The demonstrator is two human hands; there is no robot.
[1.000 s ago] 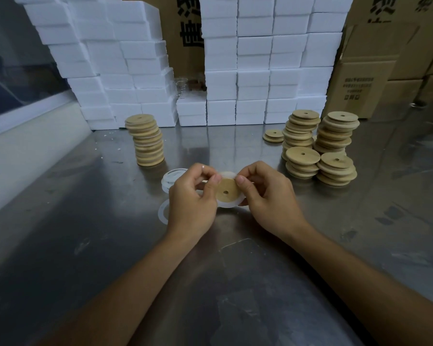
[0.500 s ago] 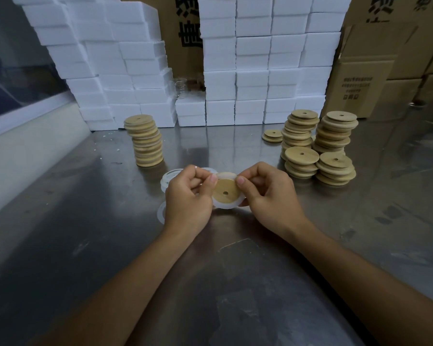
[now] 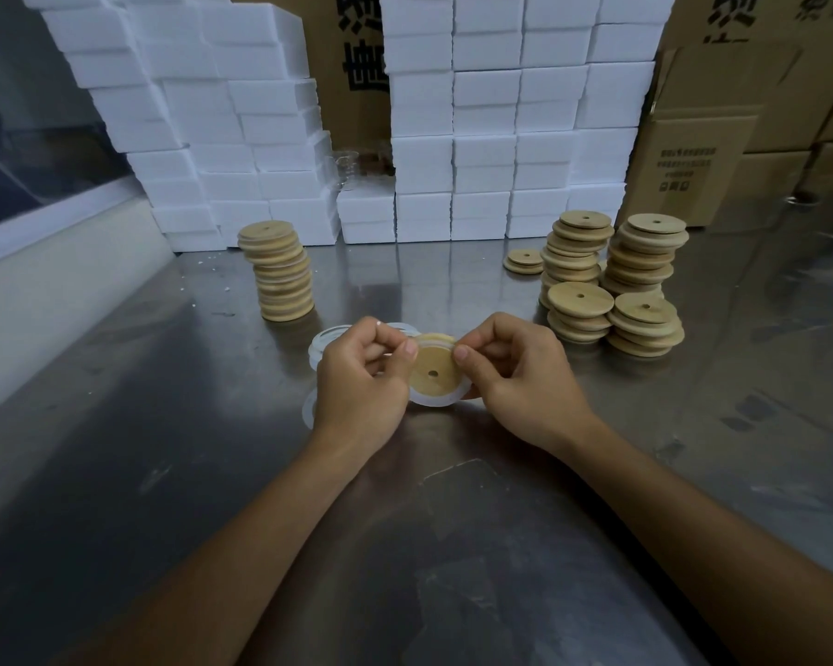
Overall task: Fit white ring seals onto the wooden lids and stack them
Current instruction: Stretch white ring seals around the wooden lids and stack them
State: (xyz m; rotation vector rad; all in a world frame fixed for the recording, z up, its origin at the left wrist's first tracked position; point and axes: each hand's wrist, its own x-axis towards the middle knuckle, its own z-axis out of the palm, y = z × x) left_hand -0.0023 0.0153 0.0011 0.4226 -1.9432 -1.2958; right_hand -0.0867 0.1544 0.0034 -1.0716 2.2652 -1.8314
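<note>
head view: in the middle of the frame two hands hold one wooden lid (image 3: 433, 372) up off the metal table (image 3: 164, 473). the lid is round with a small hole in its middle, and a white ring seal (image 3: 436, 400) sits around its lower edge. the left hand (image 3: 359, 377) has its fingers curled and its thumb pinches the left rim of the lid. the right hand (image 3: 525, 377) has its fingers curled too and its thumb pinches the right rim.

behind the left hand, a little left of the middle, more loose rings (image 3: 319, 341) lie on the table, partly hidden.

in the upper left part of the frame stands one tall lid stack (image 3: 280, 271). on the right side of the frame stand four more lid piles (image 3: 616, 281), close together, with a tiny low pile (image 3: 525, 261) just to their left.

at the top of the frame white foam boxes (image 3: 482, 137) are piled like a wall, and brown cardboard boxes (image 3: 693, 151) stand at the top right.
</note>
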